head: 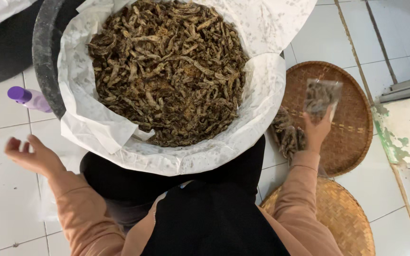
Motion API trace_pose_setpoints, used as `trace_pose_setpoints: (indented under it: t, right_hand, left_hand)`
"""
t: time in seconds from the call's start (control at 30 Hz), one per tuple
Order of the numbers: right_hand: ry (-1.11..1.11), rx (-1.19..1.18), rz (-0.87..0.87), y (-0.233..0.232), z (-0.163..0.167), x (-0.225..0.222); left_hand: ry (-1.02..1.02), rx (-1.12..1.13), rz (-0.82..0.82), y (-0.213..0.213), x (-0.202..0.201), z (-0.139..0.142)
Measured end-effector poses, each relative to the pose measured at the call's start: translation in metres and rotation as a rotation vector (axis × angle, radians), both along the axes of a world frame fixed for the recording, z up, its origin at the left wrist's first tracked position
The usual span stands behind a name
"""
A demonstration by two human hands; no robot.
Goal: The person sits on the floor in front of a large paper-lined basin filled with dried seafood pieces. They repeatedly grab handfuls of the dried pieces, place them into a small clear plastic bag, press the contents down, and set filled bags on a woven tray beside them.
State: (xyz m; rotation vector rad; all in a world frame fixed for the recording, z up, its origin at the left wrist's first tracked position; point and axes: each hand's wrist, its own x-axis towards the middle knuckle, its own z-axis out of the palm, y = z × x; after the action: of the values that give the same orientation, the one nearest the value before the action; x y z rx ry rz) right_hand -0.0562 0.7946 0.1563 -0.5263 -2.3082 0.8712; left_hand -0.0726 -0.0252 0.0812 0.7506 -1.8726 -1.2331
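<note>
A big dark basin [43, 57] lined with white paper [91, 128] holds a heap of brown dried strips [169, 66] in front of my lap. My right hand [316, 130] holds up a small clear plastic bag of the same strips [321, 97] over a round woven tray [352, 118]. Another filled bag [288, 135] lies on that tray by my wrist. My left hand [29, 154] hovers over the white floor at the left, fingers loosely curled, holding nothing.
A purple-capped spray bottle [29, 98] lies on the tiles left of the basin. A second woven tray [342, 218] sits near my right elbow. A pale low ledge with peeling green paint [404, 132] is at the right. Another dark basin [1, 47] stands top left.
</note>
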Motion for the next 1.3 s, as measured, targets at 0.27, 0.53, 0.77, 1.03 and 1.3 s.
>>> trace_pose_setpoints:
  t: [0.27,0.53,0.77,1.03,1.3]
  right_hand:
    - [-0.181,-0.725,-0.236,-0.004,-0.09,0.024]
    - [0.133,0.09,-0.317,-0.033,-0.051,0.029]
    - [0.543,-0.062,0.149,-0.185,0.081,-0.018]
    - [0.636,-0.671,0.779,-0.404,0.166,-0.066]
    - [0.721,0.002,0.891,-0.383,0.158,-0.11]
  left_hand:
    - [-1.154,-0.296,-0.11,-0.012,0.061,-0.109]
    - [-0.859,-0.411,-0.079,-0.043,0.067,-0.092]
    - [0.375,0.131,-0.085,-0.009,0.012,0.024]
    - [0.71,0.475,-0.986,0.264,-0.022,0.168]
    - [0.31,0.657,-1.27,0.257,-0.009,0.218]
